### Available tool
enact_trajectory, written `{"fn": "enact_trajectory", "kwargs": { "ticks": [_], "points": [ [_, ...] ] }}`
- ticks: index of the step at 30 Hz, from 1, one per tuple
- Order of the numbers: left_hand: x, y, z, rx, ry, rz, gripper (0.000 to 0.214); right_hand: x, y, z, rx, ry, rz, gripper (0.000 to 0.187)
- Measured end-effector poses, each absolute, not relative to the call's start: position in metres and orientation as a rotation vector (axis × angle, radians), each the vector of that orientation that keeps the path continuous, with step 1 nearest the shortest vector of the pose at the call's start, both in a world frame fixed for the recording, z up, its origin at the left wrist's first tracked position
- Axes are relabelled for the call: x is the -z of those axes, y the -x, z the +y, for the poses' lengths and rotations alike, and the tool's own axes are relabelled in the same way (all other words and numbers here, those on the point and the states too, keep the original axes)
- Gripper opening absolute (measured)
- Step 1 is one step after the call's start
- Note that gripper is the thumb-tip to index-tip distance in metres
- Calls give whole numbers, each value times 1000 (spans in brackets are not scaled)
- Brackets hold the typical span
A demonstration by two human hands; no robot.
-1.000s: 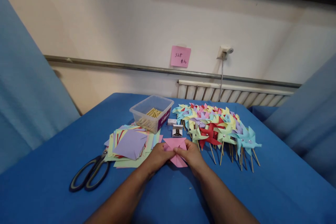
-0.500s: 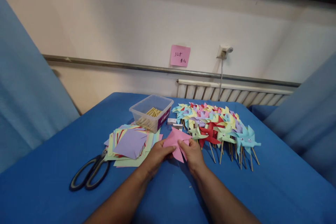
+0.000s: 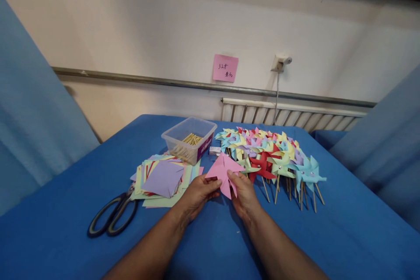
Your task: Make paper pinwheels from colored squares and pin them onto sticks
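Between my hands is a sheet of pink paper (image 3: pixel 224 167) with slits cut in from its corners, held above the blue-covered table (image 3: pixel 210 245). My left hand (image 3: pixel 198 193) pinches its left side between thumb and fingers. On the right side, my right hand (image 3: pixel 243 192) grips the paper with the thumb on top; its other fingers are mostly hidden beneath. Left of my hands lies a stack of coloured paper sheets (image 3: pixel 162 179), a purple one on top. Large black-handled scissors (image 3: pixel 114 214) rest at the stack's left, their blades hidden under the paper.
A clear plastic box (image 3: pixel 179 138) of short wooden sticks (image 3: pixel 192 139) stands behind the stack. Beside it is a small white box (image 3: pixel 215 150). Many finished paper pinwheels (image 3: pixel 262 164) on sticks lie to the right. A radiator (image 3: pixel 288 112) and wall are beyond the table.
The pink paper has risen slightly and tilted, so its slits show more openly. My right thumb has shifted a little on it. Scissors, stack and pinwheels stay put.
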State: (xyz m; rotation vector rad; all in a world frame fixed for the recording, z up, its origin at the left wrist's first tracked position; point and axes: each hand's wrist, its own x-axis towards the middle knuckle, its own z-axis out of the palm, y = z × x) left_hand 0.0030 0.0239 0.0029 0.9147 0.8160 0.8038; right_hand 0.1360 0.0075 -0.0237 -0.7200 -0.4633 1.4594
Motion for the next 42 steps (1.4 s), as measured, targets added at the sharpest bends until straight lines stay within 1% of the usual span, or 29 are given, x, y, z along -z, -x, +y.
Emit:
{"fn": "enact_trajectory", "kwargs": {
  "ticks": [5, 18, 25, 29, 37, 42],
  "points": [
    [-8, -2, 23, -789, -868, 782, 28, 18, -139, 7, -1461, 758, -392, 23],
    [1, -4, 22, -837, -924, 797, 32, 25, -135, 8, -1446, 747, -454, 27],
    [-1, -11, 18, -887, -908, 801, 40, 26, -130, 6, -1316, 809, -523, 30],
    [-3, -16, 15, -951, -843, 779, 40, 28, -125, 4, -1276, 850, -565, 28],
    [-5, -17, 16, -1049, -766, 808, 42, 26, -123, 0, -1313, 791, -570, 25],
    [-2, -11, 23, -1100, -759, 833, 42, 24, -127, -1, -1181, 853, -687, 24]
  ]
}}
